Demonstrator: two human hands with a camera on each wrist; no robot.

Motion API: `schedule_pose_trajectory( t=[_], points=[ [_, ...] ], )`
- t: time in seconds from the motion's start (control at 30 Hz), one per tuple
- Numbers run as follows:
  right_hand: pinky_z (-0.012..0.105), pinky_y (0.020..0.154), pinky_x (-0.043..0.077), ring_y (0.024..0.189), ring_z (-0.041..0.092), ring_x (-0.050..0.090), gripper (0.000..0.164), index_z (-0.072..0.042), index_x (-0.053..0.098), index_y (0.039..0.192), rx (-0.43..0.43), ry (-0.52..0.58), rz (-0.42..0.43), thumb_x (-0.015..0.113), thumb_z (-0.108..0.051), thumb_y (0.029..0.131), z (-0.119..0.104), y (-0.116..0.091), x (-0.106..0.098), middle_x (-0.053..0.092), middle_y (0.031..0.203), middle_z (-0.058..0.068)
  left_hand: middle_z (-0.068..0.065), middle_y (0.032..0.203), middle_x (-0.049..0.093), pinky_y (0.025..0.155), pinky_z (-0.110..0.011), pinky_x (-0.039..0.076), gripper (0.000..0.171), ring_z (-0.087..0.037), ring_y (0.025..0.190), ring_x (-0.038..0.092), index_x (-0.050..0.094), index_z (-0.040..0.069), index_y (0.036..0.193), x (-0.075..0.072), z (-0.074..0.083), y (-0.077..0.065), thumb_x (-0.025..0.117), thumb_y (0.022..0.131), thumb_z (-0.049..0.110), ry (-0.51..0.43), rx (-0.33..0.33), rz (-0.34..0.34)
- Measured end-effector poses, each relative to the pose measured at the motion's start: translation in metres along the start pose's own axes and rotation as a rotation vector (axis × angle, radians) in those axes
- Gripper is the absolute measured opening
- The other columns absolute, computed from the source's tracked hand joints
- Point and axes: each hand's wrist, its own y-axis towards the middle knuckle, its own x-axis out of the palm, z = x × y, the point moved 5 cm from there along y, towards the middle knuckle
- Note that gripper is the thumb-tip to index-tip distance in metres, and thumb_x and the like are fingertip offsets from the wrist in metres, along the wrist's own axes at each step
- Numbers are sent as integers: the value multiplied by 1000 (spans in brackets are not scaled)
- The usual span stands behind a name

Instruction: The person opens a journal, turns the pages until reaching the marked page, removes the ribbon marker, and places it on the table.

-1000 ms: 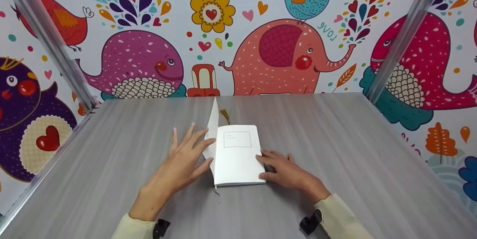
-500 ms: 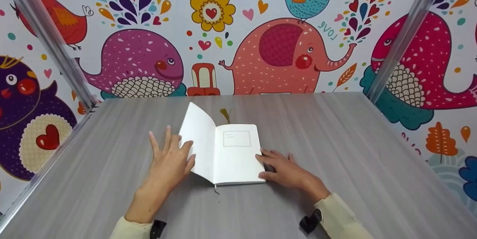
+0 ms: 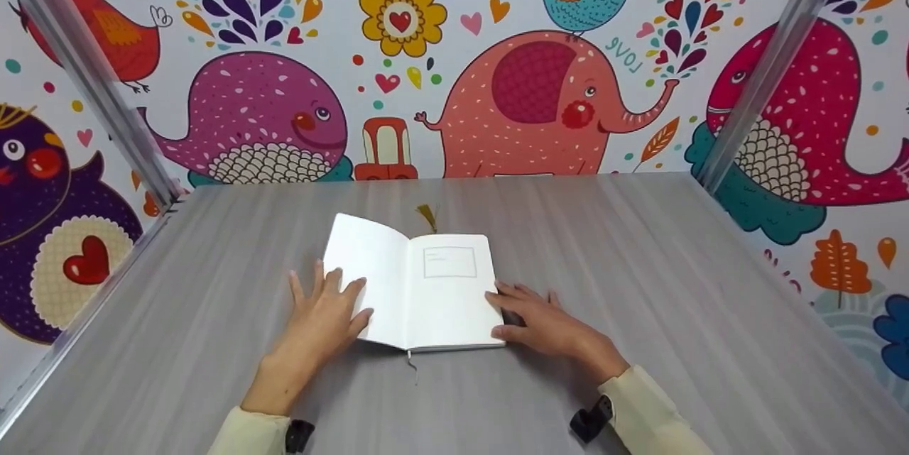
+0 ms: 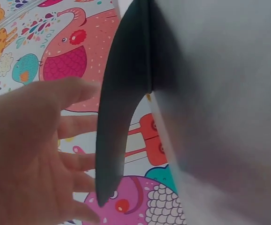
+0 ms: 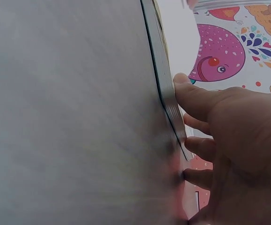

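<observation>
A notebook [image 3: 454, 306] lies open on the grey table, its white first page printed with a thin-lined box. To its left, the front cover [image 3: 369, 249] slopes up off the table; the left wrist view shows its dark outer side. My left hand [image 3: 319, 316] rests on the cover's white inner side near the outer edge, fingers spread. At the notebook's right edge, my right hand [image 3: 543, 324] touches the page with thumb and fingertips. The right wrist view shows that thumb [image 5: 191, 96] against the page block. A ribbon end [image 3: 412, 363] hangs out at the bottom of the spine.
Just beyond the notebook's top edge lies a gold-green tassel [image 3: 426, 216]. A wall [image 3: 483, 79] printed with cartoon animals stands behind the grey table [image 3: 603, 235]. Metal posts [image 3: 106, 86] rise at the back left and back right.
My left hand has swung the cover leftward and down, from nearly upright to a low slope, so its white inner side shows. My right hand has stayed at the right edge.
</observation>
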Motion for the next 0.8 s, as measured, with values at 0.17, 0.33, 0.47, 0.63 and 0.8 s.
schedule_pose_trajectory(
  t=[0.17,0.33,0.47,0.63,0.8],
  points=[
    [72,101,-2,142,30,13,63,-26,35,142,-7,5,1,56,-46,86,0,0,0,23,153,1,-31,137,38,98,-74,10,52,-53,130,25,50,7,130,16,-6,-1,57,88,37,-74,-64,-211],
    [72,100,-2,142,31,13,63,-26,35,142,-4,7,-1,56,-47,86,1,1,0,23,153,1,-34,142,28,99,-73,7,59,-52,133,20,42,9,137,29,-8,-1,54,89,41,-128,-102,-329],
    [72,101,-2,142,31,13,63,-27,35,142,-2,8,1,56,-47,86,2,1,0,23,153,1,-34,144,22,100,-73,7,64,-52,134,19,36,10,141,36,-8,0,52,89,44,-169,-114,-372],
    [71,101,-3,143,30,13,63,-28,34,142,2,9,0,57,-47,86,2,1,1,23,153,0,-35,146,17,101,-71,10,68,-52,134,15,32,10,143,44,-5,3,51,89,47,-225,-109,-416],
    [72,101,-3,142,31,13,63,-28,35,141,-2,10,1,57,-47,86,1,2,1,24,153,0,-34,147,12,103,-68,14,70,-52,135,11,29,11,144,49,-3,7,51,89,47,-266,-121,-469]
  ],
)
